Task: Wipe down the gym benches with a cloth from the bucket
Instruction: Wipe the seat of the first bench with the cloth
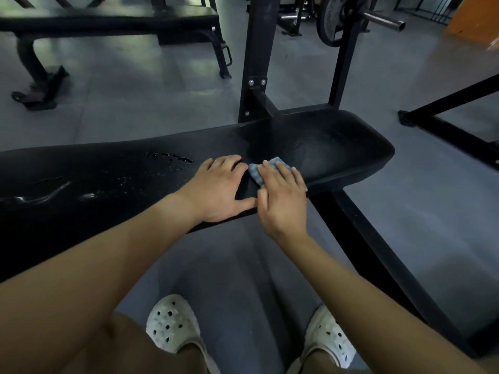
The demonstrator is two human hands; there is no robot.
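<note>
Nearest lens: two white perforated clogs on the grey floor, with both bare forearms reaching forward above them.

Table, here the black padded gym bench: long axis runs left to right across the view, rounded end pointing right. Its black frame upright rises behind it.

Cloth: blue, lying flat on the pad towards the right-hand part, close to the near edge. Most of it is covered, so I cannot tell its long axis. Blue shows at the fingertips and along the left side of the covering hand.

Right hand: grip flat and wide, fingers straight and pointing away from me, palm pressing the cloth onto the pad.

Left hand: grip wide, holding nothing, palm down on bare pad just left of the cloth. Its thumb points towards the right hand.

Water droplets and wet streaks sit on the pad left of the hands.

Background: second bench at upper left, weight plate on a bar at top right.
</note>
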